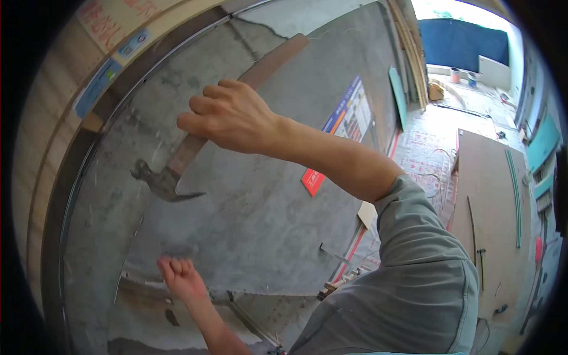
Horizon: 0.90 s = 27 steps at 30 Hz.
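My right hand is raised at the upper left, its fingers wrapped round the wooden handle of a claw hammer. The handle sticks out past the hand on both sides. Its dark metal head points down and to the left, claw toward the middle. Lower down, my left hand is closed in front of the grey concrete wall. Anything inside its fingers is hidden or too small to make out. A gap separates the hammer head from the left hand.
Along the left runs a wooden frame with a dark metal edge. A printed poster and a red card are on the concrete. At right, a wooden board carries thin strips. Planks lean at the back.
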Motion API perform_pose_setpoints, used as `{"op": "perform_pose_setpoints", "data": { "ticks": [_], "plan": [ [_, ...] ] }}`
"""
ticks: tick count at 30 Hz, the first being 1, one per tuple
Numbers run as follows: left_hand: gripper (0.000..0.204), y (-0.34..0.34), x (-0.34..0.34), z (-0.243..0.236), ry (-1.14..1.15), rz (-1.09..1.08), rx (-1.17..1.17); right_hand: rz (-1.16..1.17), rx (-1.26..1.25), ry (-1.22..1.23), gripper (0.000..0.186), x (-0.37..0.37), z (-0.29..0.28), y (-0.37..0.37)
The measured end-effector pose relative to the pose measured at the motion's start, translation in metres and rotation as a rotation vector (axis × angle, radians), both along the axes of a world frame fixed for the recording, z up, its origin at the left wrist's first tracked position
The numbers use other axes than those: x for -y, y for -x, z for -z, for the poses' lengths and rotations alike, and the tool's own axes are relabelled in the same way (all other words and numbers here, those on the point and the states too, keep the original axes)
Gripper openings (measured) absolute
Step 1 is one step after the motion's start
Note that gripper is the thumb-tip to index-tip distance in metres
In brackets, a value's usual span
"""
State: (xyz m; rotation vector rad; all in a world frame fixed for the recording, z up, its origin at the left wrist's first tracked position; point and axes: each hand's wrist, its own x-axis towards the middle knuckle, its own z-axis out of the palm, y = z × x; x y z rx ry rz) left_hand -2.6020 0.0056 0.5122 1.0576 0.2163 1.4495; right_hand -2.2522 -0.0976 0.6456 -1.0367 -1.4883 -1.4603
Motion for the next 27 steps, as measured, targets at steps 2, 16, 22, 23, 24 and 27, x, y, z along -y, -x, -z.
{"op": "perform_pose_setpoints", "data": {
  "ticks": [2,16,22,23,24,27],
  "plan": [
    [0.024,0.023,-0.005,0.02,0.033,-0.016,0.035,0.029,-0.032,-0.068,0.014,0.009,-0.007,-0.014],
    [0.046,0.031,0.023,-0.105,-0.484,-0.469,-0.475,-0.293,-0.083,-0.165,0.014,0.014,-0.034,0.037],
    [0.028,-0.074,0.07,-0.207,-0.918,-0.245,-0.58,-0.394,-0.152,-0.12,0.023,0.022,-0.044,0.028],
    [0.032,-0.088,0.07,-0.22,-0.901,-0.233,-0.666,-0.376,-0.186,-0.104,0.024,0.021,-0.046,0.029],
    [0.037,-0.094,0.074,-0.231,-0.884,-0.232,-0.761,-0.398,-0.182,-0.113,0.024,0.018,-0.05,0.033],
    [0.032,-0.113,0.083,-0.24,-1.096,-0.27,-0.779,-0.426,-0.142,-0.127,0.024,0.015,-0.063,0.041]
  ]
}}
